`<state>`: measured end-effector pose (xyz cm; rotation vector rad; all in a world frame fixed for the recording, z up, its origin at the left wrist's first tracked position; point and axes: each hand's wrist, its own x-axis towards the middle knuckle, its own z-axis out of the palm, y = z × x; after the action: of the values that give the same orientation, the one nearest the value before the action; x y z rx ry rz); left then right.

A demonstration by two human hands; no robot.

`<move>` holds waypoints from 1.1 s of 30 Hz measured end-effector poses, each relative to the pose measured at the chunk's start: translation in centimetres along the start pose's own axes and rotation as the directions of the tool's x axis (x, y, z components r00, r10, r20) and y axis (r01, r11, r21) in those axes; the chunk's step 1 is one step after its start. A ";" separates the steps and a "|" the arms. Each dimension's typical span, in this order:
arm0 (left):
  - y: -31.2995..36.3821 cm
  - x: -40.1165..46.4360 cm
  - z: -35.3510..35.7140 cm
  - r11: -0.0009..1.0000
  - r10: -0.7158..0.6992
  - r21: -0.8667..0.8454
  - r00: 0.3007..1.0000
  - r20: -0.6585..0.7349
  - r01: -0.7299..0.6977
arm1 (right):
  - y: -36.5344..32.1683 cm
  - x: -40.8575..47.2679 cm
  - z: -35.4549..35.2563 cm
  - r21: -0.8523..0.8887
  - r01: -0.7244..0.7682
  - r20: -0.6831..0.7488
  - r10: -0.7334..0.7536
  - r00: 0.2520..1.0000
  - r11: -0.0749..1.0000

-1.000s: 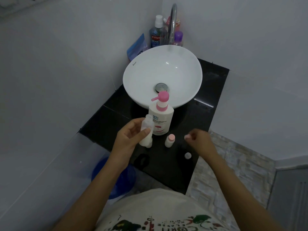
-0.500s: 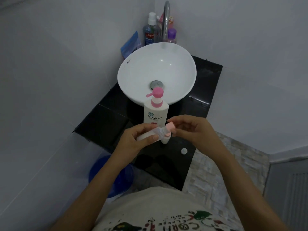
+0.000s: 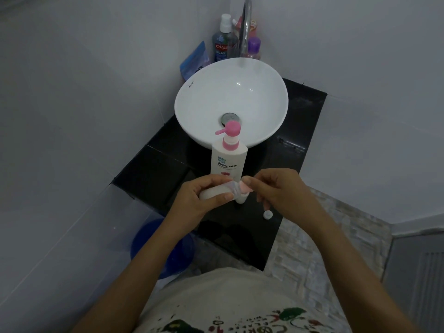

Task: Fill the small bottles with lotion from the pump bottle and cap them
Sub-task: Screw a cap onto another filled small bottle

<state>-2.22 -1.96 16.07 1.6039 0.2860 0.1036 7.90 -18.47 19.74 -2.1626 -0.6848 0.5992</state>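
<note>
A white pump bottle point(image 3: 228, 159) with a pink pump head stands on the black counter point(image 3: 156, 174) in front of the sink. My left hand point(image 3: 199, 197) grips a small white bottle point(image 3: 211, 192), tilted almost flat with its neck to the right. My right hand point(image 3: 276, 188) pinches a pink cap point(image 3: 247, 187) at that neck. Just behind the cap, a second small bottle point(image 3: 241, 199) stands on the counter, mostly hidden. A small white cap point(image 3: 267, 214) lies loose on the counter under my right hand.
A white bowl sink point(image 3: 230, 102) with a chrome tap point(image 3: 246, 25) fills the back of the counter. Mouthwash point(image 3: 222, 42), a purple-capped bottle point(image 3: 253, 48) and a blue pouch point(image 3: 194, 60) stand behind it. A blue bucket point(image 3: 163, 248) sits on the floor at the lower left.
My left hand lifted the small bottle and tipped it sideways. My right hand came in from the right with the pink cap and set it against the bottle's neck.
</note>
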 end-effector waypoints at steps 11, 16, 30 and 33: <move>-0.1 -0.1 0.3 1.000 0.006 0.013 1.000 0.002 -0.006 | -0.2 -0.5 -0.4 0.041 0.043 0.058 -0.046 0.997 0.998; 0.3 -0.2 0.4 1.000 -0.004 -0.012 1.000 0.001 0.004 | 0.0 -0.4 -0.7 0.008 0.057 0.043 -0.057 0.997 0.998; 0.7 -0.4 0.8 1.000 -0.009 0.009 0.999 0.038 0.008 | 0.6 -0.8 0.3 0.081 0.054 0.035 -0.057 0.998 0.995; 0.8 -0.4 0.9 1.000 -0.010 0.002 0.999 0.035 0.010 | 0.6 -0.8 0.5 0.140 0.012 0.002 -0.012 1.000 0.990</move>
<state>-2.33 -2.91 16.81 1.6045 0.2668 0.0678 7.22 -19.04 19.15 -2.0266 -0.6380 0.6258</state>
